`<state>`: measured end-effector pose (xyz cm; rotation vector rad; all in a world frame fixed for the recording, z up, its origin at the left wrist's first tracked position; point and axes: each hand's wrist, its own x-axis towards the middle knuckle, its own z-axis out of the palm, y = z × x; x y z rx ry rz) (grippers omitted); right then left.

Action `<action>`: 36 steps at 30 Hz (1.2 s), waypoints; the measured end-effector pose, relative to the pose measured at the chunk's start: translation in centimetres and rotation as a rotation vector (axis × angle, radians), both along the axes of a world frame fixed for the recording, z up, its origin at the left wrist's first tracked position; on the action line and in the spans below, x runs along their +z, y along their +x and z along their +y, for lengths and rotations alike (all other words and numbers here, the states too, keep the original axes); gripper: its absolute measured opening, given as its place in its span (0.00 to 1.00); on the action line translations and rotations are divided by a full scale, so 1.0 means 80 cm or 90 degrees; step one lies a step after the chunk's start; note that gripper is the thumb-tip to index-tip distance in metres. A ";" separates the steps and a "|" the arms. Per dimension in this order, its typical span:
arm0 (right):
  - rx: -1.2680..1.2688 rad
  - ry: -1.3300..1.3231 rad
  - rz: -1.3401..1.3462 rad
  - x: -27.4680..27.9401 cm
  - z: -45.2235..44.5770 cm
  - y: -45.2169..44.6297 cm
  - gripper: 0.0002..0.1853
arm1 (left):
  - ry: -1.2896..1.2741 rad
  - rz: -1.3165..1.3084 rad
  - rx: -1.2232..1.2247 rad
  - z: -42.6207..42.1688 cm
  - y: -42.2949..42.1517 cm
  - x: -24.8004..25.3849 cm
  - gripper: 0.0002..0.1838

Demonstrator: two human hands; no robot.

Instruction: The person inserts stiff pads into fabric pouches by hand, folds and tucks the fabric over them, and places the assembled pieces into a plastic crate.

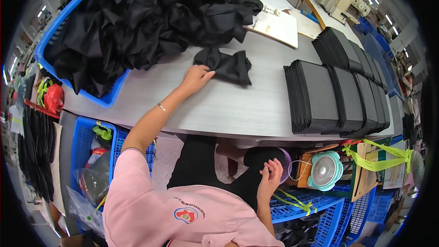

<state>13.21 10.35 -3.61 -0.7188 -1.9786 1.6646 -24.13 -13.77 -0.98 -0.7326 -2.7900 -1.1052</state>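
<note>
Mid-frame, the left hand (198, 77) touches a crumpled black cloth (232, 67), grip unclear, while the right hand (271, 174) is loosely spread lower right; the upper-left black heap (137, 23) seems unsorted, the right-side stacks (320, 93) already orderly.

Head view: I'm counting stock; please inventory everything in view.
Broad grey table: one, grey, centre
Crumpled black fabric piece: one, black, centre
Blue plastic basket: one, blue, upper left
Crumpled black fabric heap: one, black, upper left
Flat rectangular dark stacks: several, charcoal, table's right
Flat white sheets: several, white, far side
Cream sewing machine: one, cream, upper right
Round turquoise plastic fan: one, turquoise, lower right
Blue lattice plastic crates: several, blue, lower area
Red plastic bag: one, red, left
Lime ribbons: several, lime, throughout
Farther off: too small
Left hand: one, bare, touching fabric piece
Right hand: one, bare, lower centre
</note>
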 end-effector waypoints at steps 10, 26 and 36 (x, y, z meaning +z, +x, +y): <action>0.112 -0.015 0.001 -0.003 -0.023 -0.015 0.10 | 0.129 0.417 0.018 0.040 0.026 0.026 0.17; 0.307 0.649 0.042 -0.003 -0.027 -0.130 0.07 | 0.181 0.230 -0.224 0.103 0.241 0.046 0.06; 0.382 0.565 0.003 -0.021 -0.017 -0.137 0.12 | 0.315 0.055 -0.151 0.114 0.358 0.048 0.06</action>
